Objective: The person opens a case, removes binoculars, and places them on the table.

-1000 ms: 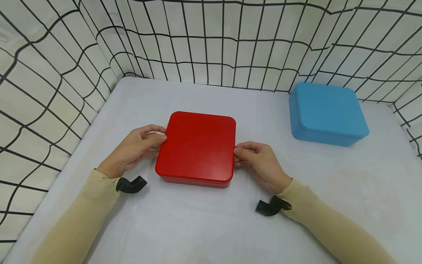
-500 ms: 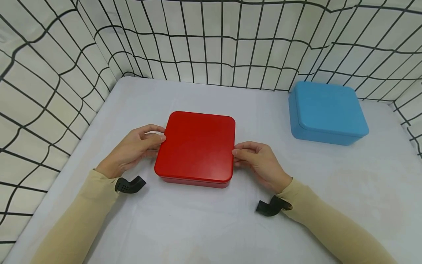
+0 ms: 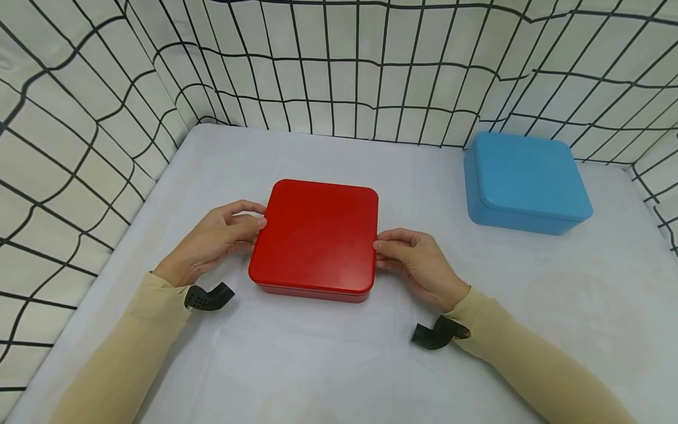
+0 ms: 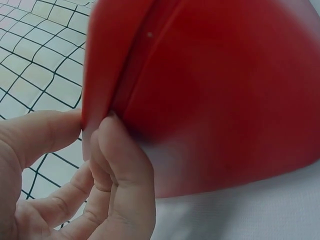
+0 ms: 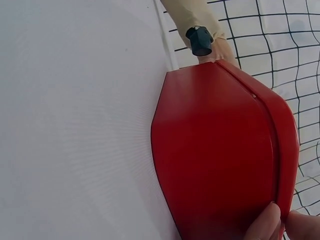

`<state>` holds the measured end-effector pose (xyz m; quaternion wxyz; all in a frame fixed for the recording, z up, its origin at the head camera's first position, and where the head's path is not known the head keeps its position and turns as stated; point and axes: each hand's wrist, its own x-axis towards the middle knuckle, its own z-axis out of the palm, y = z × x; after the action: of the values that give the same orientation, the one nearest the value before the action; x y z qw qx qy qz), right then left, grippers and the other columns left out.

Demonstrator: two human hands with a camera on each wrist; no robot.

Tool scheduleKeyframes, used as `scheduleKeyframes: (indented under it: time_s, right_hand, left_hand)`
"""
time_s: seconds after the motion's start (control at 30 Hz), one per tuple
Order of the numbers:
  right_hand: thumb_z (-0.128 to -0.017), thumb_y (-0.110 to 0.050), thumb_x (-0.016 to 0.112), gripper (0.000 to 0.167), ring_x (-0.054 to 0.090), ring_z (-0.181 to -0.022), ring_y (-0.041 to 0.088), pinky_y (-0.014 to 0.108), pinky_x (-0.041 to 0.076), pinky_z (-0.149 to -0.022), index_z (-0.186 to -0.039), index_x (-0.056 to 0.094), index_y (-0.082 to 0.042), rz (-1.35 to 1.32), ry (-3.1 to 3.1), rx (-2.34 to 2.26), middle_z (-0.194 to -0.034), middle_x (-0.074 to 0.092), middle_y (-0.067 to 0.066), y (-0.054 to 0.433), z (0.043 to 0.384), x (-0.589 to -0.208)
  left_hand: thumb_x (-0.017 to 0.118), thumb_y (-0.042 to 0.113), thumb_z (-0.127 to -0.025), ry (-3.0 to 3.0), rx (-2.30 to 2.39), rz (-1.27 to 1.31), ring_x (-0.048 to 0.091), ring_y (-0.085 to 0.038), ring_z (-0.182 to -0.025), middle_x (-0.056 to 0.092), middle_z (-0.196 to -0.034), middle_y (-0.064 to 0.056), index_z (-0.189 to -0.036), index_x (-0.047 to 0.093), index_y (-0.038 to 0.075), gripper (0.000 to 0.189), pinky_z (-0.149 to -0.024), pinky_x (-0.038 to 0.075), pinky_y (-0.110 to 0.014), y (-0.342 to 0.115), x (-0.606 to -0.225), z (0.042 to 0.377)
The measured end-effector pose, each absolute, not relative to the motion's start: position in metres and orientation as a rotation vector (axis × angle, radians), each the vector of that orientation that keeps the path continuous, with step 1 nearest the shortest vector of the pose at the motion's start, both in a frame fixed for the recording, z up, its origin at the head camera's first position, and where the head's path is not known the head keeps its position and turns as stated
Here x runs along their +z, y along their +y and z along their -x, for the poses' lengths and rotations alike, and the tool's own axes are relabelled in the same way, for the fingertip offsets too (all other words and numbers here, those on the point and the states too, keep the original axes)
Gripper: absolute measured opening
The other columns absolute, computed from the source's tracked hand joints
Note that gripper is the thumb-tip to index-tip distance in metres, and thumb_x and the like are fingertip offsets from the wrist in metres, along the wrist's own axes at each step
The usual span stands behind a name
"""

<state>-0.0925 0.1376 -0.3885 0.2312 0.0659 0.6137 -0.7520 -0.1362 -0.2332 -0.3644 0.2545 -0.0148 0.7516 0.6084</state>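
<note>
A square red box (image 3: 318,235) with rounded corners stands on the white surface, its red lid (image 5: 287,150) down on it and a narrow seam running below the lid's rim. At the box's left side, my left hand (image 3: 212,241) pinches the lid's edge; in the left wrist view the thumb (image 4: 50,132) lies on the lid's outer side and a fingertip (image 4: 117,145) sits at the rim. My right hand (image 3: 418,265) grips the lid's edge on the right side, with fingertips (image 5: 267,220) at the seam. The box's inside is hidden.
A blue box (image 3: 529,182), lid on, stands at the back right. Black wire grid panels (image 3: 344,76) rise along the back and left edges of the white-covered surface (image 3: 296,365), and more grid borders the far right. Both wrists carry black camera mounts.
</note>
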Motion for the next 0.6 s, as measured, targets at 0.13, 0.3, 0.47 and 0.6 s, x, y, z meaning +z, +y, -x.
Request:
scheduleKeyframes:
  time_s: [0.13, 0.3, 0.47, 0.6]
  right_hand:
    - [-0.1, -0.012, 0.067, 0.031, 0.075, -0.088, 0.015, 0.028, 0.063, -0.087, -0.127, 0.06, 0.0, -0.179, 1.67, -2.079, -0.105, 0.074, 0.002, 0.1378, 0.0922, -0.3878]
    - [-0.1, -0.013, 0.067, 0.031, 0.075, -0.089, 0.015, 0.028, 0.063, -0.087, -0.127, 0.06, -0.001, -0.18, 1.647, -2.093, -0.104, 0.074, 0.001, 0.1377, 0.0918, -0.3864]
    - [-0.1, -0.013, 0.068, 0.03, 0.075, -0.088, 0.014, 0.027, 0.063, -0.087, -0.126, 0.06, -0.002, -0.192, 1.652, -2.089, -0.104, 0.074, 0.001, 0.1374, 0.091, -0.3854]
    - [-0.1, -0.013, 0.068, 0.029, 0.075, -0.089, 0.014, 0.027, 0.063, -0.087, -0.126, 0.061, -0.002, -0.192, 1.653, -2.094, -0.105, 0.074, 0.001, 0.1372, 0.0906, -0.3849]
  left_hand:
    - [0.068, 0.032, -0.1, 2.043, 1.653, 0.038, 0.071, -0.013, -0.091, 0.073, -0.106, 0.007, -0.135, 0.052, 0.017, 0.041, -0.084, 0.061, -0.026, -0.2336, -0.3632, 0.1359]
    - [0.068, 0.032, -0.101, 2.051, 1.649, 0.038, 0.071, -0.012, -0.092, 0.072, -0.106, 0.008, -0.135, 0.052, 0.017, 0.041, -0.084, 0.061, -0.026, -0.2342, -0.3617, 0.1353]
    - [0.068, 0.033, -0.1, 2.048, 1.648, 0.038, 0.071, -0.013, -0.092, 0.072, -0.106, 0.007, -0.135, 0.052, 0.018, 0.041, -0.084, 0.061, -0.026, -0.2348, -0.3606, 0.1347]
    - [0.069, 0.034, -0.1, 2.043, 1.653, 0.036, 0.071, -0.013, -0.092, 0.073, -0.106, 0.008, -0.135, 0.052, 0.018, 0.041, -0.084, 0.061, -0.026, -0.2348, -0.3597, 0.1344]
